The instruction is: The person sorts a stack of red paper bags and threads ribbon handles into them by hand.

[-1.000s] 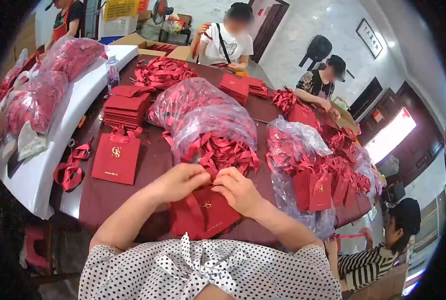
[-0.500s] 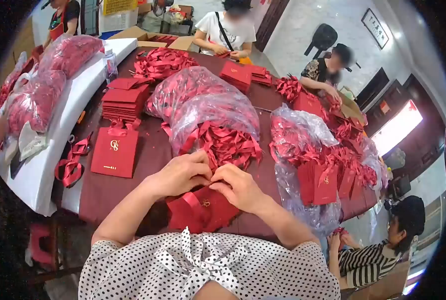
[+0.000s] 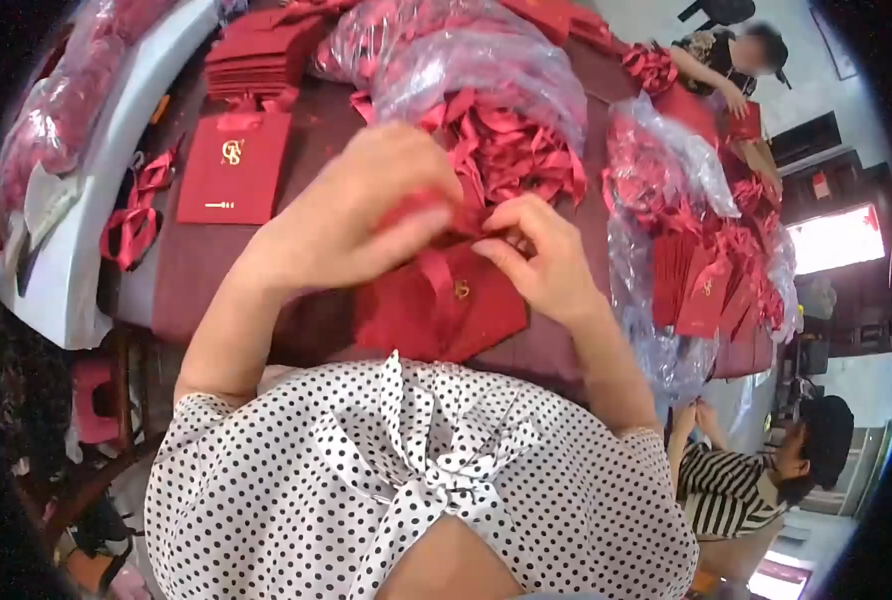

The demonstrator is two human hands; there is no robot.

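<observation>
The room shows a pale wall (image 3: pixel 811 85) at the far right; a long table (image 3: pixel 196 275) under dark red cloth fills the middle; one person (image 3: pixel 731 495) in stripes sits off its near right corner, another (image 3: pixel 704 65) works by its far right; a clear sack (image 3: pixel 466 60) spills ribbons at mid-table, and a stack (image 3: pixel 256 65) of red bags lies nearer the left edge; the working bag (image 3: pixel 491 310), gold-lettered, rests at the near edge, below both hands; its ribbon is being worked at the top, which seems to call for a fine, steady pinch; the right hand (image 3: pixel 544 258) grasps red ribbon (image 3: pixel 471 222) between thumb and fingertips; the left hand (image 3: pixel 371 205) is blurred, its fingers curled beside red material, and whether they grip it cannot be told.
</observation>
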